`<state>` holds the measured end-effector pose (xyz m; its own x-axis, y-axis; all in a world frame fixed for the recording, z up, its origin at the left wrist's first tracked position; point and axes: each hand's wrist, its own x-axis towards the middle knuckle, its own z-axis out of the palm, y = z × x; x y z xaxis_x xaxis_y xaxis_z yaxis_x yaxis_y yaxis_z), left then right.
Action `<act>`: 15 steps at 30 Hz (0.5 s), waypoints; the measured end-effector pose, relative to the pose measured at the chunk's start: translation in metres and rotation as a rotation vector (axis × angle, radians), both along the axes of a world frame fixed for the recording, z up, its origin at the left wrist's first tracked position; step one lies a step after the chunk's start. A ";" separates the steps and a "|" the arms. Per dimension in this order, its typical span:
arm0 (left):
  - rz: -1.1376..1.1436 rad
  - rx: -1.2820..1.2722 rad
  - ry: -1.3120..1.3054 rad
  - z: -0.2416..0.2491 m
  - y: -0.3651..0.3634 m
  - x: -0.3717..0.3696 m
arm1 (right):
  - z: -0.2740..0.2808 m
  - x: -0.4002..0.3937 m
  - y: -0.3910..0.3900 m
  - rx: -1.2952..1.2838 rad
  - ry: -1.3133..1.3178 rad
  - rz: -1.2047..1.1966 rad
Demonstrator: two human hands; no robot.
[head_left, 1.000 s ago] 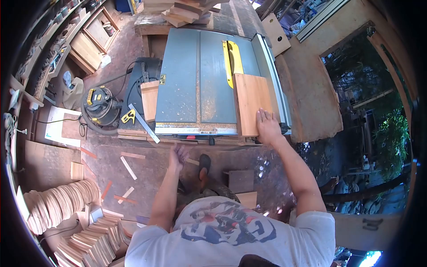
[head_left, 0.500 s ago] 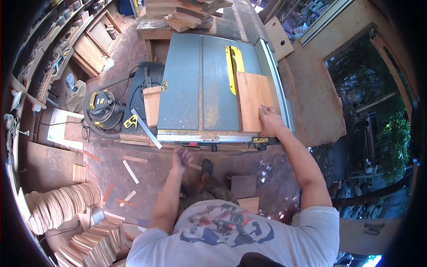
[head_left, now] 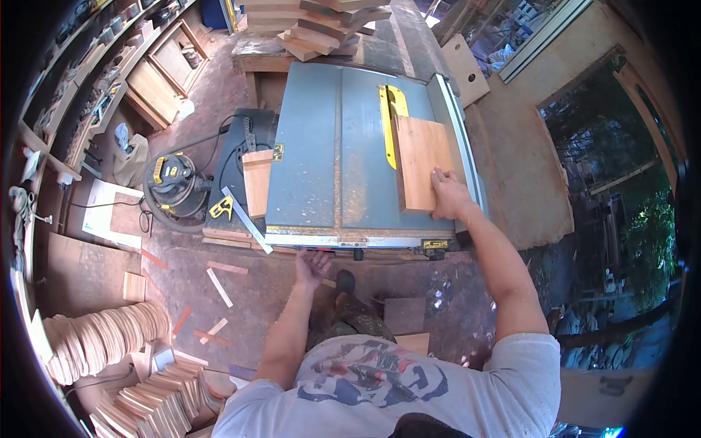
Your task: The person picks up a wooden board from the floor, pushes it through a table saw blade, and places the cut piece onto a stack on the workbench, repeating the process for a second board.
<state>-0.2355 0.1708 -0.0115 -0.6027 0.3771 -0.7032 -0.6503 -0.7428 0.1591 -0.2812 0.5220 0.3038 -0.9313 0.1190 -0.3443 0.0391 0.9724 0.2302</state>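
Observation:
A wooden board (head_left: 425, 160) lies flat on the blue-grey top of a table saw (head_left: 303, 168), alongside the yellow blade insert (head_left: 391, 135) and near the fence (head_left: 454, 135). My right hand (head_left: 450, 196) grips the board's near right corner, fingers on its top face and thumb by the near end. Below the saw's front rail, my left hand (head_left: 313, 267) is open with fingers apart, its fingertips right at a red part under the rail. No thing shows in that palm.
Stacked boards (head_left: 332, 25) stand on a bench behind the saw. Left of it are a shop vacuum (head_left: 175, 179), a yellow-handled square (head_left: 223, 208) and a wood offcut (head_left: 255, 182). Strips of wood (head_left: 219, 287) litter the floor; piles of cut pieces (head_left: 157, 401) stand lower left.
My left hand has risen to the front rail, and its fingers have spread. My right hand stays on the board, which has moved slightly forward along the insert. The whole view has shifted a little.

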 end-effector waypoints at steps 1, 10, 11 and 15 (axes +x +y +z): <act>-0.003 0.011 0.012 0.002 0.000 -0.001 | 0.001 -0.004 0.001 -0.006 -0.004 -0.005; 0.006 -0.014 -0.046 0.005 0.004 -0.006 | -0.008 -0.031 0.016 -0.020 0.051 0.001; 0.006 -0.006 -0.048 0.005 0.005 -0.006 | -0.008 -0.035 0.017 -0.022 0.057 0.001; 0.007 0.046 -0.023 -0.001 0.005 -0.008 | -0.006 -0.048 0.019 -0.010 0.021 -0.003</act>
